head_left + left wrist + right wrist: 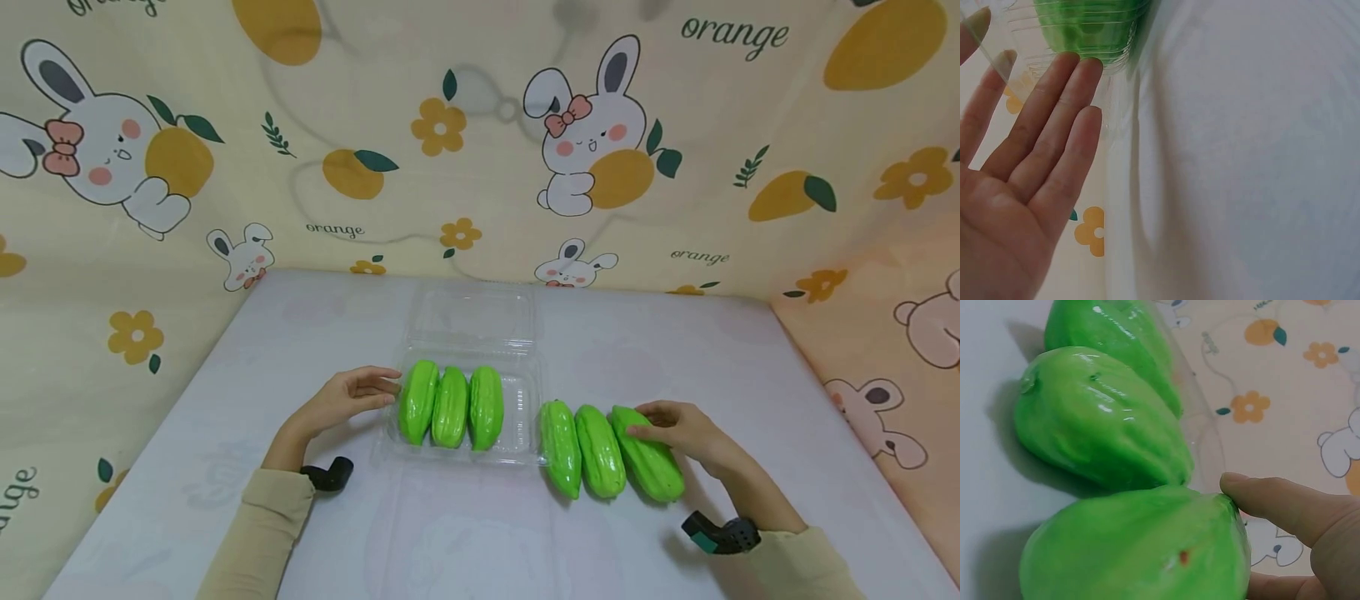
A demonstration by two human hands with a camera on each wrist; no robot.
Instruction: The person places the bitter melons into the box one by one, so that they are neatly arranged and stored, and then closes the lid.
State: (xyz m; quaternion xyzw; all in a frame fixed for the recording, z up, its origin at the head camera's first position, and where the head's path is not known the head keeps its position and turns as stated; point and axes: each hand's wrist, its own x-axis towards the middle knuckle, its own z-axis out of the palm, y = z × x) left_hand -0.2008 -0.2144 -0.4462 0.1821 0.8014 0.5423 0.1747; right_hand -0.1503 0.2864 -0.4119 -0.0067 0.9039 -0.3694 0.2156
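At the left, a beige sleeve point(258, 517) with a black wrist device point(330, 475) just beside its cuff leads to the left hand point(347, 398), which is at the left wall of a clear plastic clamshell container point(521, 417). In the left wrist view its fingers are nearly straight and slightly apart, the tips at the ribbed outer wall; whether they press on it I cannot tell. The container sits on a white tabletop point(292, 333), its transparent lid point(472, 312) folded back on the far side. Three glossy green papaya-shaped fruits lie in it side by side, lengthwise away from the person: the left one point(418, 404), the middle one point(450, 408) and the third point(487, 408), with bare tray to the right of that. Next comes a row of three similar fruits outside the container. The nearest to it point(561, 450) lies by its right rim, contact unclear; the next point(600, 454) is just beside; and the rightmost papaya-shaped fruit point(654, 468) lies slanted, a small brown mark showing on it in the right wrist view. The right hand point(690, 429) pinches this last fruit near its far end, thumb on one side and fingers on the other. A second black device point(723, 533) and beige sleeve point(802, 567) follow at that wrist. Behind everything hangs a cream sheet point(495, 187) printed with rabbits, oranges and flowers.
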